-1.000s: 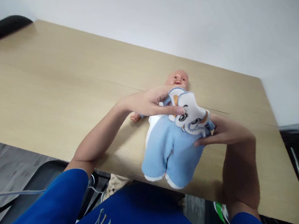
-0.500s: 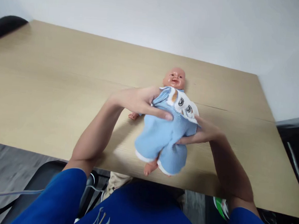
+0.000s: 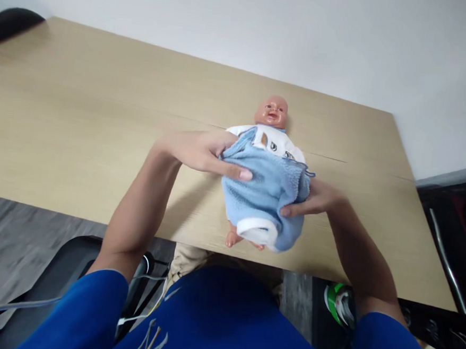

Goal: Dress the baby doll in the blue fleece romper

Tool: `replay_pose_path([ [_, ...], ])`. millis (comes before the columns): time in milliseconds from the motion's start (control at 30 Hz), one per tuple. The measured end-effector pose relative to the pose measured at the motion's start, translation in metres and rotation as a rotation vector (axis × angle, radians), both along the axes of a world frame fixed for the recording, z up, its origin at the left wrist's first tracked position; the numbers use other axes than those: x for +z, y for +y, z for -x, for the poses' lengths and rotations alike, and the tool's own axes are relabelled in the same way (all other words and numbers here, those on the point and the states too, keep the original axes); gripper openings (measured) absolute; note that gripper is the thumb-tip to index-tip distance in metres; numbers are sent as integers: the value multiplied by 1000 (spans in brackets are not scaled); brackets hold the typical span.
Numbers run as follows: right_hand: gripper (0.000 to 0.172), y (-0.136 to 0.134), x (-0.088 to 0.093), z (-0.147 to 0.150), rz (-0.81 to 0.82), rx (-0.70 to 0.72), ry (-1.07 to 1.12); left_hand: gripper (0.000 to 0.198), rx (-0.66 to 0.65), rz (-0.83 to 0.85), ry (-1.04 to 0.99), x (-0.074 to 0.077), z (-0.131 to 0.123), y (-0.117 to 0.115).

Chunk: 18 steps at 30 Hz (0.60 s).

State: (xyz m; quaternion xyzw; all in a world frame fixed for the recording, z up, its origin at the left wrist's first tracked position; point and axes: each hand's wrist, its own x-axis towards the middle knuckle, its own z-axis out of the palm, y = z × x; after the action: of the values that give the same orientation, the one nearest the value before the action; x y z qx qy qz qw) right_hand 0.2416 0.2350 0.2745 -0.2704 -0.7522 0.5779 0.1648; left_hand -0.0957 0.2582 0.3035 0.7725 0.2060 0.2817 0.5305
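Apparently to keep it spread, outfit [image 3: 265, 171] gripped at both sides over doll [image 3: 272, 113]: left hand [image 3: 205, 152] ten o'clock, right hand [image 3: 319, 197] three.

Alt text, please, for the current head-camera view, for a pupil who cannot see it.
A person's left hand and right hand hold a fleecy blue-and-white garment over a doll lying face up on a wooden table. The doll's head and feet show beyond the garment; blue sleeves frame the foreground.
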Motion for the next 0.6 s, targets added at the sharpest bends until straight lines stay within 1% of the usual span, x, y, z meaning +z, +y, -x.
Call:
replay_pose_path([
  [33,49,-1,-1,1,-5,-35,-4,40,-166,58,90,4,-4,0],
  [67,48,-2,-3,3,-5,-97,1,41,-298,105,163,6,-8,-1],
  [100,50,-4,-6,4,-3,-173,17,43,-366,128,203,6,-11,-3],
  [133,54,-6,-10,6,3,-245,40,45,-350,130,192,4,-15,-6],
  [200,64,-12,-16,8,19,-337,86,48,-233,105,109,-6,-19,-16],
  [267,67,-19,-21,9,38,-340,94,49,-116,91,10,-19,-20,-29],
  [367,63,-33,-25,7,85,-268,89,50,102,118,-161,-38,-19,-50],
  [433,69,-41,-28,4,143,-194,134,50,240,151,-247,-44,-18,-65],
  [467,74,-43,-29,2,176,-145,163,50,271,165,-257,-45,-17,-72],
  [533,86,-49,-31,0,235,-40,203,50,273,179,-208,-44,-16,-85],
  [600,90,-54,-30,0,280,3,208,49,260,181,-138,-43,-16,-98],
])
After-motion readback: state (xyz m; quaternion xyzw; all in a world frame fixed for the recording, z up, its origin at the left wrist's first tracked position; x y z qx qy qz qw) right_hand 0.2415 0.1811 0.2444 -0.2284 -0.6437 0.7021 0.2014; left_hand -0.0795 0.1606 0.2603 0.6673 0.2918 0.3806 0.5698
